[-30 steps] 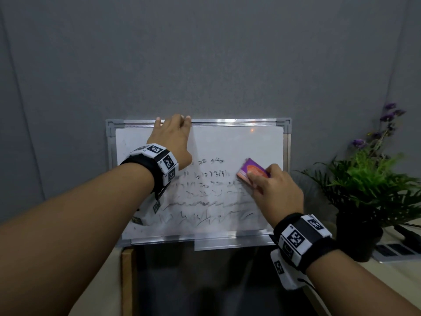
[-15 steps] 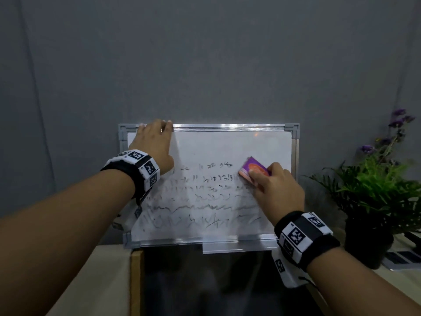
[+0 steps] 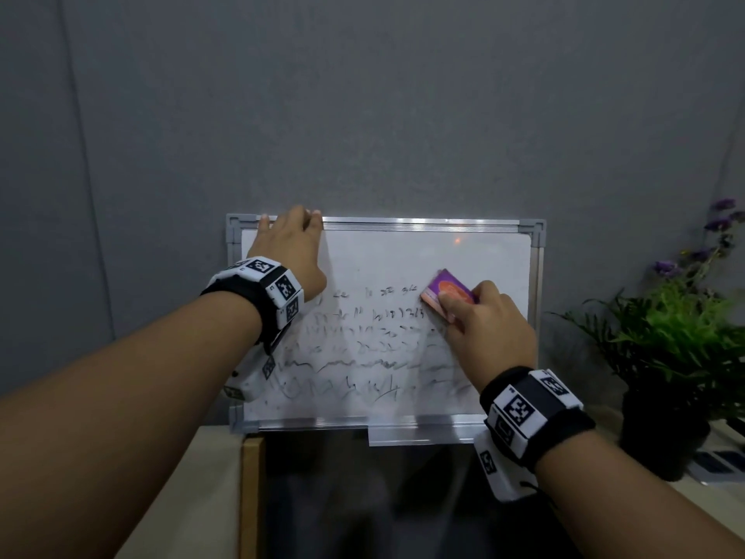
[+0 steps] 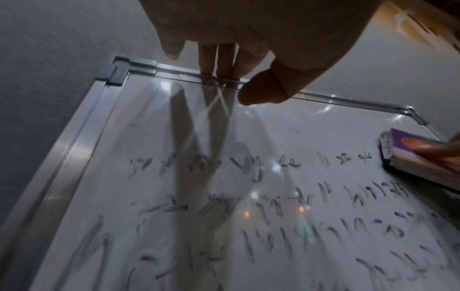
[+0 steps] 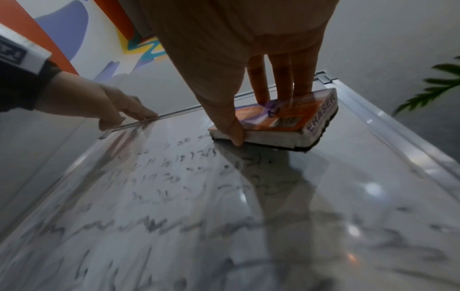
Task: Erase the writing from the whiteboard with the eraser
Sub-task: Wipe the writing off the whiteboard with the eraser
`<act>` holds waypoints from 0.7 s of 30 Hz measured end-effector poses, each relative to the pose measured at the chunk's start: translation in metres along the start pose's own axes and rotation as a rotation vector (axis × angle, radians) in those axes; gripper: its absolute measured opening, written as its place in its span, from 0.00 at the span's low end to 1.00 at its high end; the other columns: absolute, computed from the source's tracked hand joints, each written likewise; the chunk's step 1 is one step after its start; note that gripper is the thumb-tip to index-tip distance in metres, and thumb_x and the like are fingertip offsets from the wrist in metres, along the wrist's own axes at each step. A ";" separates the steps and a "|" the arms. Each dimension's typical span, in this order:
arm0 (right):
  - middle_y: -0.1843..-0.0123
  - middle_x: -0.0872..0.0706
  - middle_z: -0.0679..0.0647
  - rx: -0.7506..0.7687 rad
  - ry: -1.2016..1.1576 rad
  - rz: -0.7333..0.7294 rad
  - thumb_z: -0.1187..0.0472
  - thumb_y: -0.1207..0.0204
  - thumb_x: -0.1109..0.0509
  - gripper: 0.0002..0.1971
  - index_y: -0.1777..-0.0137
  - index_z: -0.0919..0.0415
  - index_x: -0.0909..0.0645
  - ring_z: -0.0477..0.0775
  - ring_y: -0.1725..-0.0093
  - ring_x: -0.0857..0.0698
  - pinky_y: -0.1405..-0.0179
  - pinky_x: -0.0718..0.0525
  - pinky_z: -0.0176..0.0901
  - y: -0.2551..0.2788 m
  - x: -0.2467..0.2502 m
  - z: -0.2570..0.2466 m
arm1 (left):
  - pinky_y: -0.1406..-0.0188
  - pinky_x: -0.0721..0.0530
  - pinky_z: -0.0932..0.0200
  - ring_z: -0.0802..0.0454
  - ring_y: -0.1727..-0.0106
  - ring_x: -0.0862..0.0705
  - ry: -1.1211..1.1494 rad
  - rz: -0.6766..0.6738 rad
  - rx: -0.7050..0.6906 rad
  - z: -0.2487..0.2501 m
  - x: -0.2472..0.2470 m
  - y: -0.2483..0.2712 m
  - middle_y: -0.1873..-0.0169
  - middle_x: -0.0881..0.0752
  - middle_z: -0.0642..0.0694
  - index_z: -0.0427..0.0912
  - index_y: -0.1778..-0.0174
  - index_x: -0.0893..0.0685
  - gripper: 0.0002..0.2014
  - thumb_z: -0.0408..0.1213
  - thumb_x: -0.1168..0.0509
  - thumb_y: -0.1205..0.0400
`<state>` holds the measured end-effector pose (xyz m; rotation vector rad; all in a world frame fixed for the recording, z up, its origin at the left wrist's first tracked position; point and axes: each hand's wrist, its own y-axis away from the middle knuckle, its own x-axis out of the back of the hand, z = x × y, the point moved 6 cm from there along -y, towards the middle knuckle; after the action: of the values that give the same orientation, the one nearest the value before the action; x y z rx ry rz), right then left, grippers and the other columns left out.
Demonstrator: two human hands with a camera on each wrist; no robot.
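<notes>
Closest to us, the right hand (image 3: 490, 326) has the eraser (image 3: 449, 292) pinned flat against the whiteboard (image 3: 403, 252), thumb curled onto its near edge and straight fingers bearing down on the orange-and-purple back. In the right wrist view the dark felt (image 5: 321, 138) sits flush on the white surface, no gap showing. It's parked in the upper right part of the board, right at the end of the top line of writing (image 3: 371, 340).

Across from it, the left hand (image 3: 292, 248) steadies the board, fingertips (image 4: 219, 65) laid fairly straight over the top frame rail (image 3: 423, 223) near the left corner, thumb (image 4: 266, 90) resting on the face just below. It braces more than it grips.

How far along? Not far, I'd say. The band along the top and down the right side looks wiped, but most lines remain across the middle and bottom, smeared and greyish, some dragged into streaks yet all plainly there. The bulk of the job is left, probably several firm passes leftward and downward.

Beyond the board, a grey wall (image 3: 363, 94), with a potted plant (image 3: 677, 336) off to the right.
</notes>
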<state>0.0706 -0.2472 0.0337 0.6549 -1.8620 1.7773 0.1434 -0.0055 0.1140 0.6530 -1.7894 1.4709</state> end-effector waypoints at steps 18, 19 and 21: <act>0.56 0.25 0.54 0.061 -0.033 0.002 0.49 0.28 0.26 0.12 0.45 0.47 0.18 0.56 0.63 0.25 0.77 0.27 0.40 -0.007 -0.003 -0.031 | 0.19 0.48 0.40 0.40 0.23 0.38 0.031 0.023 0.051 -0.018 0.001 0.006 0.26 0.36 0.42 0.53 0.17 0.44 0.46 0.36 0.33 0.32; 0.57 0.25 0.54 0.075 -0.042 -0.003 0.48 0.28 0.26 0.12 0.46 0.47 0.18 0.56 0.64 0.25 0.77 0.28 0.40 -0.005 -0.005 -0.035 | 0.19 0.48 0.40 0.40 0.24 0.38 0.025 0.023 0.052 -0.018 0.002 0.006 0.26 0.36 0.42 0.51 0.17 0.44 0.46 0.36 0.33 0.32; 0.57 0.25 0.54 0.091 -0.029 -0.016 0.47 0.29 0.26 0.12 0.47 0.46 0.18 0.56 0.64 0.25 0.78 0.29 0.40 0.003 -0.010 -0.038 | 0.19 0.48 0.41 0.40 0.24 0.36 0.014 0.028 0.060 -0.020 0.003 0.005 0.27 0.35 0.42 0.44 0.17 0.45 0.45 0.38 0.33 0.32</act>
<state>0.0773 -0.2086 0.0263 0.7302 -1.7980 1.8607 0.1416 0.0151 0.1150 0.6489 -1.7557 1.5494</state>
